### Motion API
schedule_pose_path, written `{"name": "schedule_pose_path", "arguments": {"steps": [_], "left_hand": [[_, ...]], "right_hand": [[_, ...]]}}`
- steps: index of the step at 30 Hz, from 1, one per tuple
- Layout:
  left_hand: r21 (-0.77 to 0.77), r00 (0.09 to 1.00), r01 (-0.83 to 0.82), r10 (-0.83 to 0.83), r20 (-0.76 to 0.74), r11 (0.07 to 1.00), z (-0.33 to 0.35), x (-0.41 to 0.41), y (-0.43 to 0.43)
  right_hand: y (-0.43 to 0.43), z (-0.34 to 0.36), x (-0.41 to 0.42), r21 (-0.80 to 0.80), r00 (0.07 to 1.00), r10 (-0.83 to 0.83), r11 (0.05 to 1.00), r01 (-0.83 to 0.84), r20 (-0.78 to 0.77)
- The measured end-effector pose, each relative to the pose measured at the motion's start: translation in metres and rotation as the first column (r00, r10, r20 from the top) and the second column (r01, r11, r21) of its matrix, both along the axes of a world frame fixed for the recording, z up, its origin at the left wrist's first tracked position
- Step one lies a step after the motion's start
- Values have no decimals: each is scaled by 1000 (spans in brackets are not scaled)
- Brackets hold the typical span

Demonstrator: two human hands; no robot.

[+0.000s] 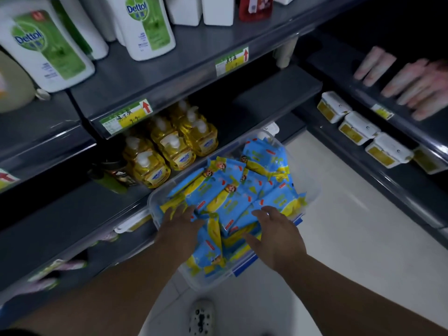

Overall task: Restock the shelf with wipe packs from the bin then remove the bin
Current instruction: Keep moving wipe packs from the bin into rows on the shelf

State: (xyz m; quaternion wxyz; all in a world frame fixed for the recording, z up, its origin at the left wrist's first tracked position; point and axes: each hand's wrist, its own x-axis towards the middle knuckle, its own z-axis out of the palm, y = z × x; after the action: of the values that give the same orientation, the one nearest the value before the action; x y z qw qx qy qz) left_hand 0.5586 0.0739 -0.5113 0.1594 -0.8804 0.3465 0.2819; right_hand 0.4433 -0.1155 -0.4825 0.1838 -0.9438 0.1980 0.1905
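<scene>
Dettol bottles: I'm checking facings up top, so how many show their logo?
2. One Dettol bottle stands at the left end of the upper shelf, the other just to its right. The white bottles behind them may be more; their labels are hidden.

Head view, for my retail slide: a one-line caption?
Left hand and right hand reach into a clear bin of blue wipe packs beside shelved yellow bottles.

Blue-yellow wipe packs [242, 190] heaped in clear bin [312, 190]

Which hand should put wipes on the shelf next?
Probably the left hand: it rests on wipe packs at the edge of the clear bin nearest the shelf. The right hand sits toward the aisle.
</scene>
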Motion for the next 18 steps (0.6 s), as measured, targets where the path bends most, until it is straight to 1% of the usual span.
{"name": "schedule_pose_path", "arguments": {"steps": [2,5,7,8,10,12,13,15,16,18], "left_hand": [[-54,996,90,-89,26,994,-2,5,-2],[-58,978,209,-208,15,976,0,11,-4],[-71,975,223,-224,-2,972,5,17,-2],[-96,979,203,-205,-15,974,8,21,0],[-172,991,123,-131,-34,977,12,30,5],[-309,997,3,-26,-69,951,18,37,7],[-401,994,-70,29,-107,913,21,40,4],[-562,966,-236,128,-226,793,32,42,-7],[-618,943,-315,164,-289,721,36,42,-13],[-669,896,-434,215,-388,603,37,42,-23]], "right_hand": [[4,-2,4,10,1000,-7,1000,7,19],[8,-5,5,26,999,3,1000,-4,42],[10,-7,6,83,998,-1,997,-3,58],[12,-7,8,132,997,-20,991,11,69],[14,-8,11,239,992,-74,970,49,98],[18,-5,15,355,989,-114,932,74,92],[20,-4,18,421,988,-137,902,97,66],[23,-3,24,540,976,-217,825,170,25],[24,-4,26,567,958,-284,794,219,28],[19,-7,31,567,904,-424,758,321,56]]}}
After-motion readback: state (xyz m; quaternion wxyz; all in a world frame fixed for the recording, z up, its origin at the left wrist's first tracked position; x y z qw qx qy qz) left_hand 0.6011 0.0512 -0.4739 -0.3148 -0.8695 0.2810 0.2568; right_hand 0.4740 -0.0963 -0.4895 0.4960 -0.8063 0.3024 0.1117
